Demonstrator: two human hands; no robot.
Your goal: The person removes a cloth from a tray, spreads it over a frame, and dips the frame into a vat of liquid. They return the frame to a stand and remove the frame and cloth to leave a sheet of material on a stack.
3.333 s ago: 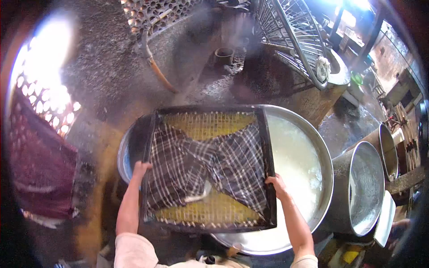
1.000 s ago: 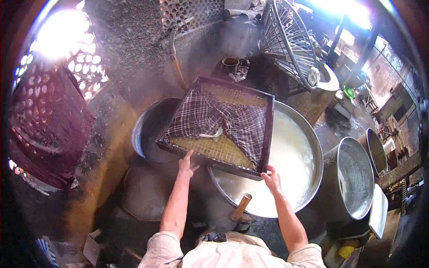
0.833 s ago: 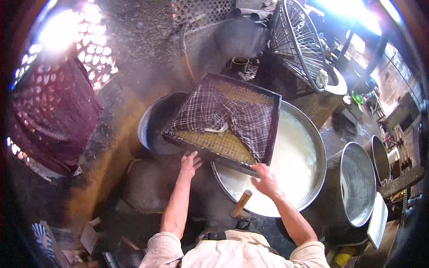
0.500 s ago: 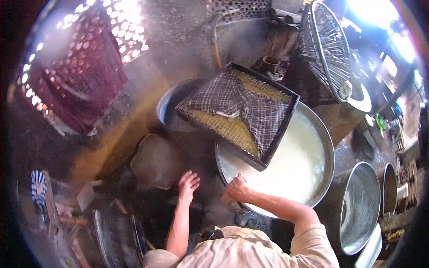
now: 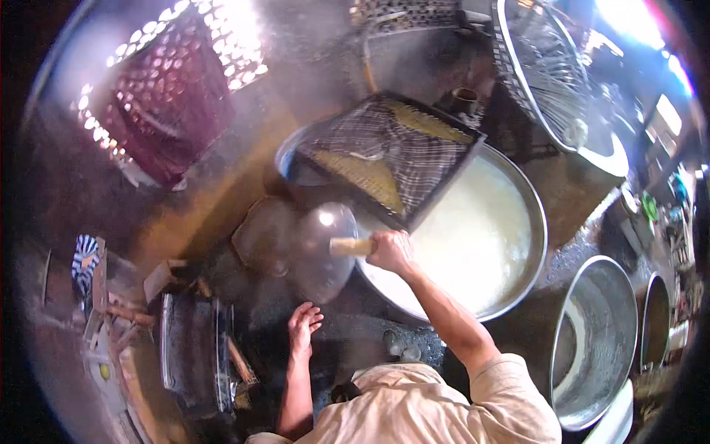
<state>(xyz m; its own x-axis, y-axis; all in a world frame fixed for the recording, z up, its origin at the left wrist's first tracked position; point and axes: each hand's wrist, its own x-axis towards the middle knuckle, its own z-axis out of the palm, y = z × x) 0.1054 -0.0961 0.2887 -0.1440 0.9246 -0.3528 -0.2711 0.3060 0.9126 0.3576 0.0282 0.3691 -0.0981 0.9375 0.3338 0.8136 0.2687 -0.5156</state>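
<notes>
My right hand (image 5: 391,251) is closed round the light handle of a round metal scoop (image 5: 323,260), raised at the left rim of a large pan of pale liquid (image 5: 492,229). The scoop's rounded surface shines in the light. Below and left of it, my left hand (image 5: 304,325) holds nothing, its fingers loosely bent and apart. A dark-framed tray (image 5: 444,189) with checked cloth (image 5: 425,163) over a yellowish mesh lies across the pan's upper left part.
A deep metal tub (image 5: 595,340) stands at the right. Another round vessel (image 5: 285,159) sits behind the tray. At the top right leans a large woven basket (image 5: 543,74). A dark red cloth (image 5: 170,103) hangs at the upper left.
My right hand has risen from the pan's near edge, and the metal scoop has come into view in it. My left hand is slightly lower. The whole view has shifted a little.
</notes>
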